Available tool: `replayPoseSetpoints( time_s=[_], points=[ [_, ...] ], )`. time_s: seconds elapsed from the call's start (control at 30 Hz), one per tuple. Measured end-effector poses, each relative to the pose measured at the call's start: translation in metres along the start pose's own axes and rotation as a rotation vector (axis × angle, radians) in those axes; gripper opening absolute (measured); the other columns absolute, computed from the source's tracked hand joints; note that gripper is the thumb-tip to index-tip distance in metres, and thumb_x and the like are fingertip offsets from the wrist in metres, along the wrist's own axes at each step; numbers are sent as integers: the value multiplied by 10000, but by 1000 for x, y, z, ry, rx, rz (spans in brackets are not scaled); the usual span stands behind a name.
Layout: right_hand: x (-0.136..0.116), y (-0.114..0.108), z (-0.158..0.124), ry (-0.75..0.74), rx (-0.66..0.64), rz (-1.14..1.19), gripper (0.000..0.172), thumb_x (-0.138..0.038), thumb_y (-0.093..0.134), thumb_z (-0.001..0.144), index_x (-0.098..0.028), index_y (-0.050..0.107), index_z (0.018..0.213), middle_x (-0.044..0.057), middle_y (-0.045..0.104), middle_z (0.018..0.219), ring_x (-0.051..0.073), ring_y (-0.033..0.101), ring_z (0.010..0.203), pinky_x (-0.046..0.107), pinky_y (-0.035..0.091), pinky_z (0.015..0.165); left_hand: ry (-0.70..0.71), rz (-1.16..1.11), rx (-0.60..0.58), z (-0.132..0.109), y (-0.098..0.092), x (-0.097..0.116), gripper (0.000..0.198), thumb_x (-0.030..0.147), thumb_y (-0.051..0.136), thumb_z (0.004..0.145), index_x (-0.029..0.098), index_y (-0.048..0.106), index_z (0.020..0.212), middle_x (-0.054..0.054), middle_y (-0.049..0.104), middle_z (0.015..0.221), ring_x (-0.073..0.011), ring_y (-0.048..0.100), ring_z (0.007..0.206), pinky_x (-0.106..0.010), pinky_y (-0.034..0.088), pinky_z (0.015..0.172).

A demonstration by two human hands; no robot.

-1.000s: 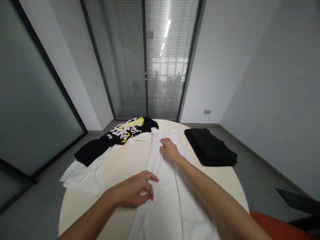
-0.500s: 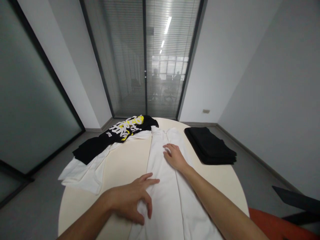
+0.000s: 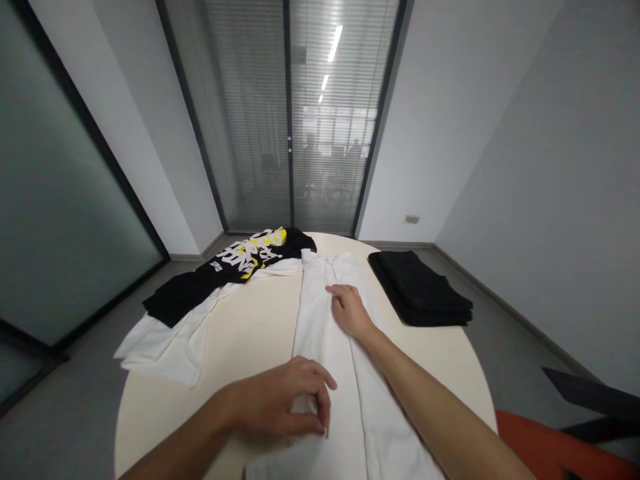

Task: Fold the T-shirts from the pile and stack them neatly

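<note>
A white garment (image 3: 325,333) lies folded lengthwise down the middle of a round cream table (image 3: 250,333). My left hand (image 3: 280,407) rests on its near part with fingers curled, pinching the white fabric at the left edge. My right hand (image 3: 350,310) lies further up on the garment, fingers bent and pressing the cloth down.
A black shirt with white and yellow print (image 3: 230,267) lies over another white garment (image 3: 170,337) at the table's far left. A stack of folded black clothes (image 3: 420,290) sits at the right. An orange seat (image 3: 550,453) and a dark chair part (image 3: 595,397) stand at the lower right.
My left hand has slid right along the near part of the white garment and curled its fingers onto the fabric. My right hand has drawn back slightly toward me.
</note>
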State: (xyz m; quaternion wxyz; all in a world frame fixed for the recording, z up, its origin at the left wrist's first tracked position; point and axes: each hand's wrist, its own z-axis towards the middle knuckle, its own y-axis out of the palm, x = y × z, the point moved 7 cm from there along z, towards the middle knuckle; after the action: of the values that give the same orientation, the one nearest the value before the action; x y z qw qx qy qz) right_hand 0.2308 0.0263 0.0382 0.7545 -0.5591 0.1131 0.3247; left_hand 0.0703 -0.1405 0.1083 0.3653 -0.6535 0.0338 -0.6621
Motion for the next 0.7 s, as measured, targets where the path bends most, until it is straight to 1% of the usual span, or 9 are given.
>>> replayPoseSetpoints(
  time_s=[0.03, 0.1, 0.2, 0.27, 0.4, 0.5, 0.57, 0.63, 0.7],
  points=[
    [2, 0, 0, 6, 8, 2, 426, -93, 439, 911, -162, 701, 1240, 84, 684, 1252, 234, 504, 1216, 390, 389, 1089, 16, 40, 5, 4, 8, -1, 111, 298, 640, 937, 211, 700, 972, -80, 723, 1059, -220, 564, 1237, -362, 417, 1063],
    [4, 1, -1, 22, -1, -5, 408, -104, 453, 909, -171, 712, 1217, 77, 694, 1230, 239, 508, 1216, 385, 396, 1084, 58, 129, -30, 9, 27, -4, 132, 253, 641, 917, 224, 701, 1032, -64, 715, 1039, -221, 561, 1223, -364, 401, 1066],
    [5, 2, -2, 32, -25, -21, 401, -109, 459, 913, -183, 711, 1217, 68, 697, 1229, 241, 505, 1228, 384, 393, 1088, 134, 217, -120, 12, 48, -9, 104, 247, 681, 889, 240, 705, 990, -14, 715, 892, -226, 554, 1207, -373, 359, 1085],
    [3, 2, -2, 29, -40, -33, 399, -114, 458, 923, -187, 705, 1227, 62, 693, 1242, 242, 506, 1229, 390, 382, 1098, 159, 226, -137, 13, 50, -8, 58, 296, 692, 903, 241, 698, 922, 1, 702, 843, -215, 566, 1172, -362, 351, 1077],
    [3, 2, -2, 35, -33, -41, 400, -106, 461, 924, -186, 701, 1233, 58, 687, 1259, 239, 511, 1231, 381, 384, 1099, 135, 181, -40, 19, 39, -2, 159, 359, 624, 968, 216, 657, 907, -11, 685, 879, -170, 590, 1038, -304, 399, 999],
    [5, 0, -1, 41, -4, -31, 407, -89, 453, 921, -164, 697, 1239, 71, 692, 1246, 230, 523, 1223, 358, 397, 1089, 68, 217, 30, 23, 37, -2, 203, 412, 618, 965, 218, 649, 1014, -43, 657, 1056, -163, 584, 1016, -275, 438, 922],
    [6, 1, -1, 33, -8, -34, 401, -89, 454, 922, -147, 698, 1235, 80, 697, 1234, 230, 527, 1220, 353, 394, 1093, -26, 315, 24, 22, 39, -7, 343, 517, 672, 898, 235, 635, 1089, -56, 626, 1140, -188, 587, 1024, -286, 449, 852],
    [7, 3, -1, 21, -23, -43, 392, -93, 460, 924, -138, 701, 1230, 84, 701, 1228, 231, 532, 1217, 354, 385, 1101, -150, 409, -32, 18, 39, -12, 474, 628, 701, 816, 235, 619, 1067, -46, 639, 1090, -210, 605, 973, -304, 441, 797],
    [7, 4, -1, 9, -32, -49, 385, -101, 465, 927, -142, 703, 1227, 83, 701, 1230, 227, 539, 1213, 356, 379, 1106, -290, 451, -113, 10, 37, -17, 516, 694, 698, 762, 229, 606, 965, -12, 661, 945, -207, 620, 858, -310, 423, 749]
  ],
)
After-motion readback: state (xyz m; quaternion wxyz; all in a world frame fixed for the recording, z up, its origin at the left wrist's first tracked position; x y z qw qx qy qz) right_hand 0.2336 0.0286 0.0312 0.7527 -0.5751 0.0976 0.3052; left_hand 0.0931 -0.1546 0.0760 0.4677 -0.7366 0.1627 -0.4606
